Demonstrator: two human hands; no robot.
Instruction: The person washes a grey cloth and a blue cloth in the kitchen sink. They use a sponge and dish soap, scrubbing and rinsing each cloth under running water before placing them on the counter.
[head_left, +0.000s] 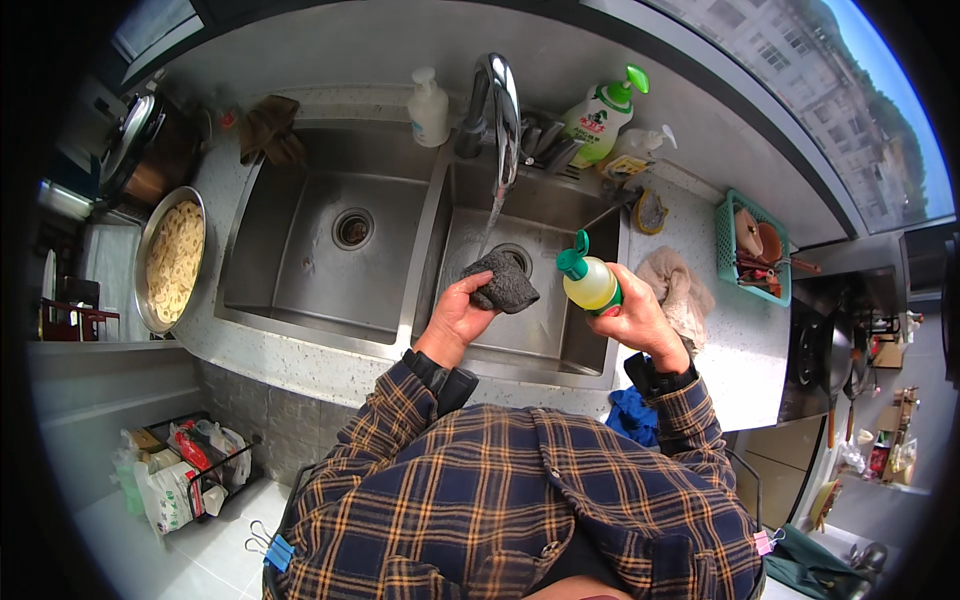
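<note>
My left hand (463, 311) holds a dark grey scouring cloth (504, 283) over the right basin of a steel double sink (525, 330). Water runs from the chrome faucet (507, 112) just behind the cloth; whether it touches the cloth I cannot tell. My right hand (637, 311) grips a bottle of yellowish liquid (592, 283) with a green flip cap, tilted towards the cloth. The cap stands open. A gap lies between the bottle and the cloth. The left basin (322, 255) shows a drain and a few wet marks.
Behind the sink stand a white pump bottle (429, 109) and a green-topped detergent bottle (600, 120). A beige rag (675, 289) and a teal basket (752, 247) of utensils lie to the right. A metal bowl of sliced lotus root (174, 259) is at the left, near a brown cloth (271, 129).
</note>
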